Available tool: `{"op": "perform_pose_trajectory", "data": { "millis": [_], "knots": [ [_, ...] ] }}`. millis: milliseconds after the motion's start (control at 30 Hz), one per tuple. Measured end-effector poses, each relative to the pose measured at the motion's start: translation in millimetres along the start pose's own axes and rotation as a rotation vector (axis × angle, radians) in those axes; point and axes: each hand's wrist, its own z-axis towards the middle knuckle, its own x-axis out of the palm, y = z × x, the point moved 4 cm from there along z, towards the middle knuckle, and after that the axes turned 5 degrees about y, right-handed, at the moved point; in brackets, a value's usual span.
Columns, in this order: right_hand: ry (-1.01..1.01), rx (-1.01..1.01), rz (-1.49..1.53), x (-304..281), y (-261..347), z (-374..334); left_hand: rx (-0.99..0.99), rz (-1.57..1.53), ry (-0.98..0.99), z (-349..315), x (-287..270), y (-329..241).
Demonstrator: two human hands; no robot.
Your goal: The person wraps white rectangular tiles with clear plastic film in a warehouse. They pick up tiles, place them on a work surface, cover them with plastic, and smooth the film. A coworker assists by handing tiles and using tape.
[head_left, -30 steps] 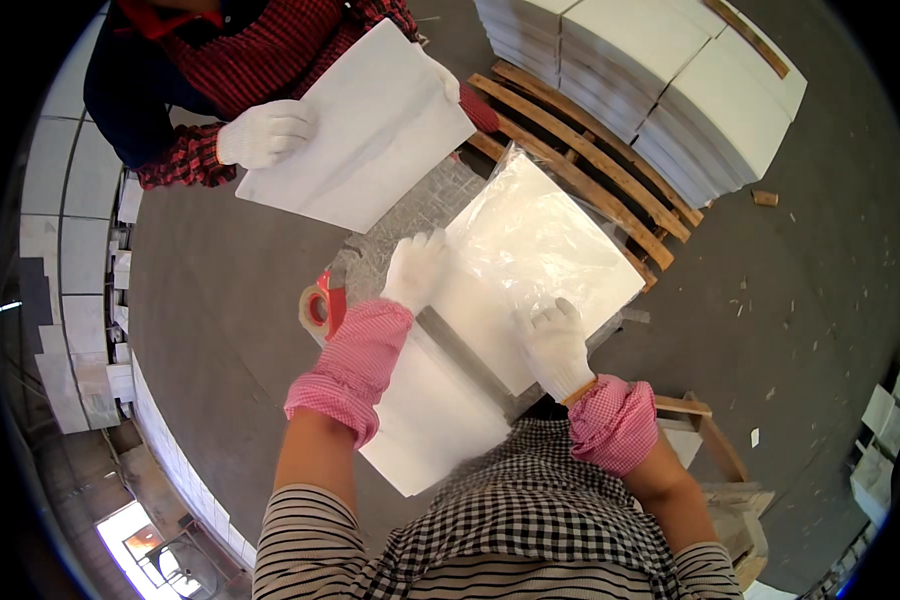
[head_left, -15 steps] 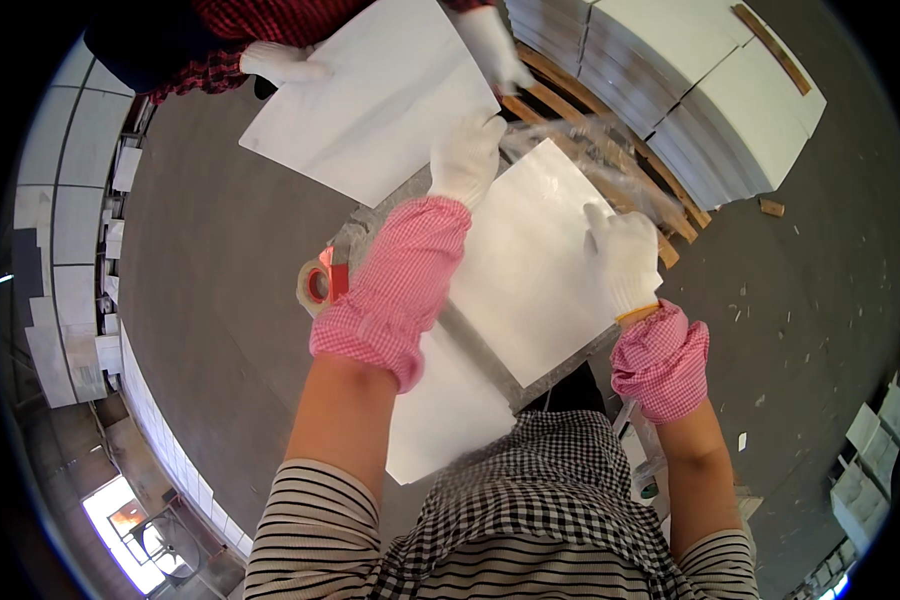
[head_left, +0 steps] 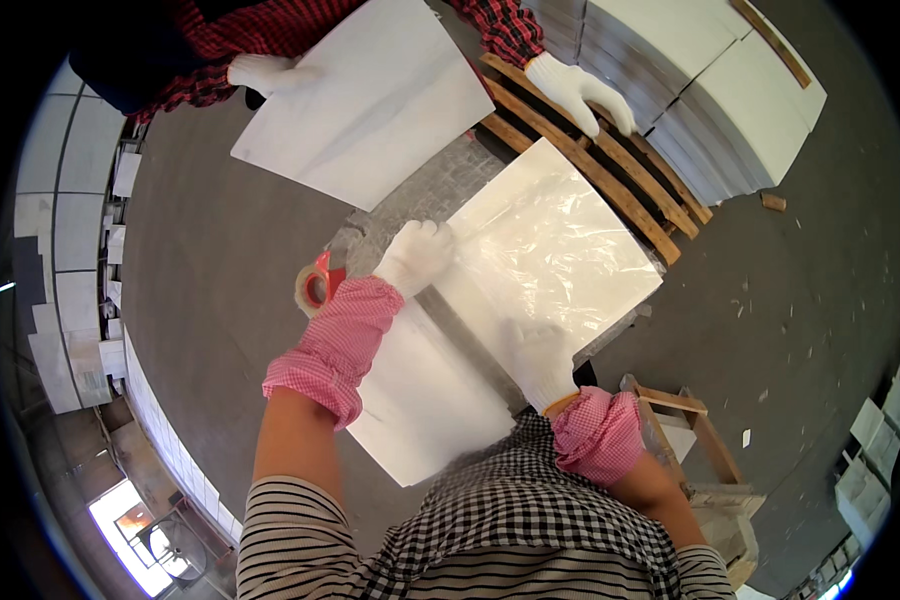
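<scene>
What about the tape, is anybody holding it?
No, the tape lies to the left of the left hand, with nobody's fingers on it.

White fabric gloves [head_left: 408, 270] cover the left hand [head_left: 416, 256] and right hand [head_left: 544, 365], the right cuff [head_left: 562, 403] edged yellow-orange. Pink-and-white checked oversleeves [head_left: 332, 345] gather at both ends. A black-striped off-white shirt [head_left: 292, 530] shows around a black-and-white gingham apron [head_left: 500, 500].

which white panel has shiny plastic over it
The panel right of the person's left hand; glossy wrinkles cross it, while the lower panel and co-worker's panel look plain.
</scene>
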Motion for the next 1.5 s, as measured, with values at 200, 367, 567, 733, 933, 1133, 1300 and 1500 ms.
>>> {"op": "perform_pose_trajectory", "data": {
  "millis": [200, 367, 567, 733, 933, 1133, 1300, 1500],
  "knots": [
    [0.108, -0.071, -0.009, 2, 10, -1, -0.108, 0.045, 0.102, -10, -2, 2],
    [0.465, -0.094, -0.035, -31, 22, 1, -0.392, -0.387, 0.281, -13, -12, -5],
    [0.034, -0.170, -0.183, 14, 21, -18, -0.653, -0.576, 0.595, 8, -54, -13],
    [0.254, -0.059, 0.142, 54, 9, -44, -0.909, -0.510, 0.303, -5, -41, -57],
    [0.152, -0.174, 0.390, -117, 14, 16, -1.056, -0.591, 0.192, -9, -19, -70],
    [-0.340, -0.435, 0.455, -61, 12, 104, -1.055, -0.499, 0.051, -8, -7, -80],
    [-0.201, -0.440, 0.069, -51, 18, 120, -1.069, -0.613, -0.040, -26, -9, -75],
    [-0.288, -0.456, -0.209, -30, 14, 127, -1.085, -0.732, -0.523, -21, -51, -96]
  ]
}}
